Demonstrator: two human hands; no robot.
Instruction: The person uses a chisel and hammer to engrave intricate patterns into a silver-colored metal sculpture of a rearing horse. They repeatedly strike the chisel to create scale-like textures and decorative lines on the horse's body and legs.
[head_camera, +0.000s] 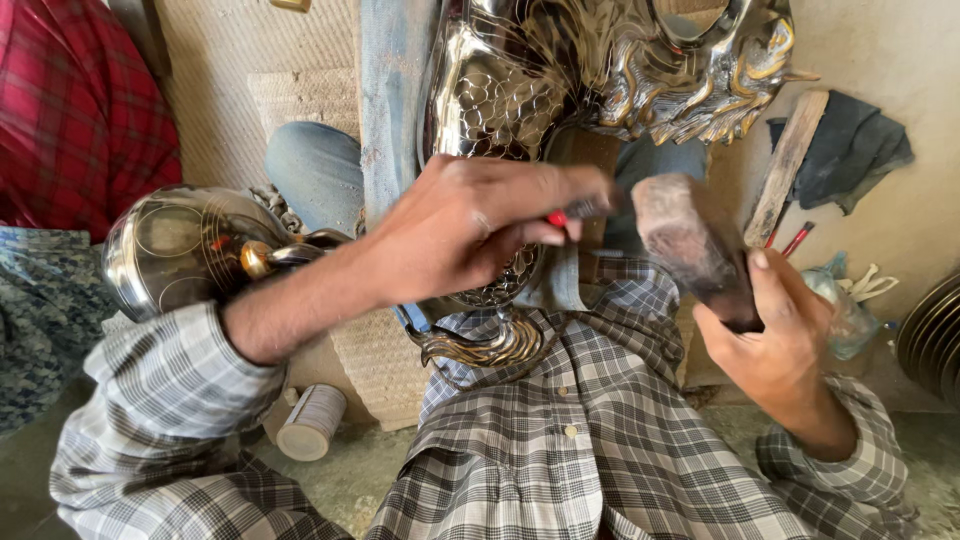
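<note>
Clearly mid-strike, by the look of it: left hand (470, 225) pinched around a thin punch (578, 212) with a red band, tip set against the shiny metal panel (520, 90). Right hand (775, 335) wrapped tight round a worn, dark hammer (690, 245), head raised just beside the punch's back end, blurred with motion. Judged as chasing or embossing work, somewhere in the middle, since much of the panel already carries a scale pattern and curled, flame-like relief. Next blow calls for a steady punch, square contact and light force, so as not to dent the thin sheet.

Panel propped upright across the lap, against blue jeans (320, 170) and a grey checked shirt (590, 430); polished silver tone with brassy gold edges, mirror-bright. Lower down, a curled gilt foot (480, 345) of the same piece.

Further left, a round, domed metal vessel (180, 250) with engraved circles. Below it, 1 small white tin (312, 422) on its side on a rough concrete floor. To the right, a wooden stick (785, 165), a dark cloth (850, 145) and a clear plastic bottle (845, 310).
</note>
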